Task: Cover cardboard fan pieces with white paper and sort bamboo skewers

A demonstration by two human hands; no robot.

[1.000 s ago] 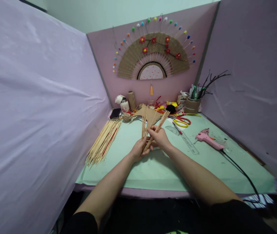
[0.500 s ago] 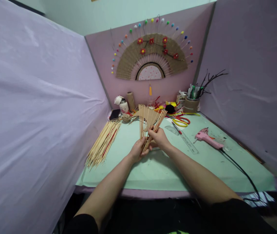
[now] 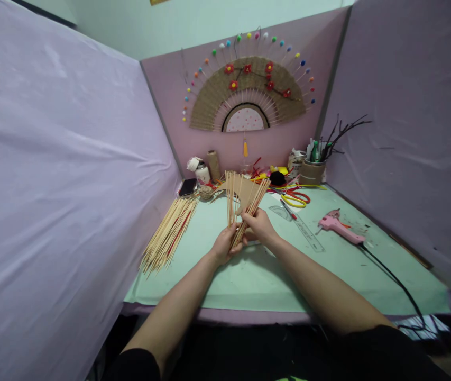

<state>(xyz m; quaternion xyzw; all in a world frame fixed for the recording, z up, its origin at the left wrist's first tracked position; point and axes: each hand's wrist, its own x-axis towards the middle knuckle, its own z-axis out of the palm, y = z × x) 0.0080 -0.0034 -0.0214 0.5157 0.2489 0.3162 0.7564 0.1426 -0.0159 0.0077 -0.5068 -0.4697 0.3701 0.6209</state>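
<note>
A bunch of thin wooden sticks (image 3: 255, 200) is held upright over the middle of the table, its upper ends spread in two groups. My left hand (image 3: 224, 244) is closed round the lower ends. My right hand (image 3: 260, 224) grips the right-hand group with thumb and fingers, just above and to the right of the left. Some fingertips are hidden behind the sticks. Behind them lies a piece of brown cardboard (image 3: 245, 190). To the left, a large pile of similar sticks (image 3: 168, 233) rests on the green tabletop (image 3: 265, 286), with a few reddish ones among them.
On the right lie a pink glue gun (image 3: 341, 228) with a black cord, a clear ruler (image 3: 309, 235), a protractor (image 3: 279, 212), a red pen (image 3: 288, 209) and scissors (image 3: 294, 200). Jars, twine (image 3: 206, 193) and a pot of twigs (image 3: 312, 172) line the back. A decorated fan (image 3: 209, 108) hangs behind.
The right-hand group of sticks has shifted very slightly within my hands. Both hands stay nearly in place; the whole view has moved a little.
</note>
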